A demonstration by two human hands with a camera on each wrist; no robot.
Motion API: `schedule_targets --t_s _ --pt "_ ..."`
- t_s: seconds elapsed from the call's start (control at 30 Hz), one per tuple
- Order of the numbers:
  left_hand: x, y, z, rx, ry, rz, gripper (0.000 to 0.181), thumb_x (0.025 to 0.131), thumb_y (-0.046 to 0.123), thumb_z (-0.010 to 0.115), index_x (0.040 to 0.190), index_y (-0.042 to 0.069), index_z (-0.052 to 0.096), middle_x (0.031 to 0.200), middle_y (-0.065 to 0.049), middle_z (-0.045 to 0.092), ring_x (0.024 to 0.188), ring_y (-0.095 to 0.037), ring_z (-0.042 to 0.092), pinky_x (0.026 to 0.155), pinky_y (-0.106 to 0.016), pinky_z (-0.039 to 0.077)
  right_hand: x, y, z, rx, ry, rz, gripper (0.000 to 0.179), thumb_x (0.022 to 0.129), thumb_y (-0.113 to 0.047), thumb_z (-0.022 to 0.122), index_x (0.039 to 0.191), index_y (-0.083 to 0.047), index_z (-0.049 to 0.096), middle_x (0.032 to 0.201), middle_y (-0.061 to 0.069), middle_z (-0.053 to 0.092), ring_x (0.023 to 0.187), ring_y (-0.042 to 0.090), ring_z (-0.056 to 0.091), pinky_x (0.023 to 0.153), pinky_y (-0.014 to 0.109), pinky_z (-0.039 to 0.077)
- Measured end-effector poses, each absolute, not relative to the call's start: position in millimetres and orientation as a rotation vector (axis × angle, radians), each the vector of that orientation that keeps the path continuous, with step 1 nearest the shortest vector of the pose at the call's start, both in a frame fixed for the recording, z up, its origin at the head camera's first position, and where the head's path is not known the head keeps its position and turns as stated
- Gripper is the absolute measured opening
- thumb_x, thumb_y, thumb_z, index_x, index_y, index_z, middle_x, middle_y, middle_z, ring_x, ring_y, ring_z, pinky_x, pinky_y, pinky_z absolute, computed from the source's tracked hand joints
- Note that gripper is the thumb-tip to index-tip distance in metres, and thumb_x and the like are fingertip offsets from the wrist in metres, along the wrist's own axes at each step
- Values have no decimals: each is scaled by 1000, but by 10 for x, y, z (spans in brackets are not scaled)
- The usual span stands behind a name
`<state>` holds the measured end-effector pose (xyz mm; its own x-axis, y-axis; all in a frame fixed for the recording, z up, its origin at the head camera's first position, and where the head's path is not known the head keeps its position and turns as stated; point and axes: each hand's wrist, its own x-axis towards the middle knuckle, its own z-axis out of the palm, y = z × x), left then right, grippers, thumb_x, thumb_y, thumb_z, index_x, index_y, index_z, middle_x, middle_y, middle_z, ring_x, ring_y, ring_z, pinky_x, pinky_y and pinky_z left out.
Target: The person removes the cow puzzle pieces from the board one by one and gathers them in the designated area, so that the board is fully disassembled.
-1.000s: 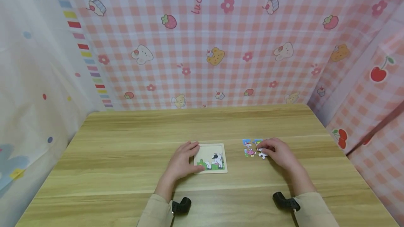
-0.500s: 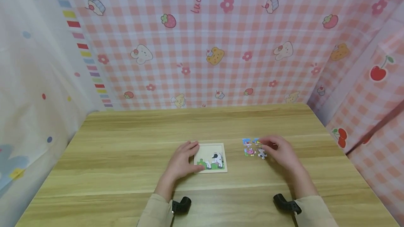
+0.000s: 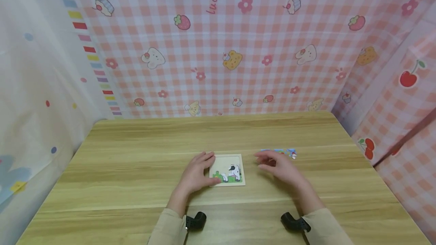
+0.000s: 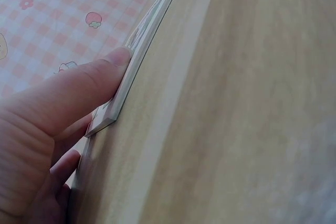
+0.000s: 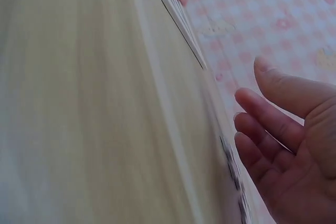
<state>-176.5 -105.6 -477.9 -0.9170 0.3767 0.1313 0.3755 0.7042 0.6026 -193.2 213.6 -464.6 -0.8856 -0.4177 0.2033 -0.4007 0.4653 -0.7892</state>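
My left hand (image 3: 193,176) holds the left side of a square wooden puzzle board (image 3: 225,160). Its thumb (image 4: 100,74) presses on the board near the lower left corner, and the other fingers lie toward the top left corner. Several fitted pieces with a black-and-white cow and green grass fill the board's lower part; bare wood shows above. To the right, my right hand (image 3: 281,168) hovers between the board and the loose jigsaw pieces (image 3: 292,153), partly covering them. In the right wrist view, its thumb (image 5: 281,80) and loosely bent fingers stand apart with nothing between them.
The wood-grain table (image 3: 136,192) stretches out on all sides of the board. A pink checked cloth (image 3: 218,86) hangs behind its far edge, with more cloth at left and right. Black curved wrist mounts (image 3: 196,221) stick out from both sleeves.
My right hand has left the jigsaw piece at the right of the group and moved left toward the board, now overlapping the pieces. My left hand and the board stay put.
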Motion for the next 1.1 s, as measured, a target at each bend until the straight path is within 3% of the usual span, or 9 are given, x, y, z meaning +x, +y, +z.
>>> schedule_targets --t_s 0.5,0.63,1.1 --pt "-1751 -1056 -4755 641 2900 1002 80 77 39 85 140 2 54 152 -9 44 144 -37 29 115 -55 24 -1970 1654 -4641 -895 2596 -1298 47 84 -14 80 127 -6 65 108 5 66 97 21 60 84 33 52" --pt "-1754 -1063 -4764 661 2905 1009 80 77 38 85 140 1 55 151 -10 45 143 -38 30 114 -56 25 -1961 1561 -4615 -898 2630 -1206 46 84 -18 80 128 -11 66 110 2 64 93 17 59 82 31 52" --pt "-1760 -1069 -4772 644 2896 1019 80 77 38 85 141 3 54 152 -7 45 144 -36 28 115 -54 25 -1992 1462 -4647 -954 2626 -1136 41 84 -21 81 121 -8 69 106 2 60 84 15 54 73 29 49"
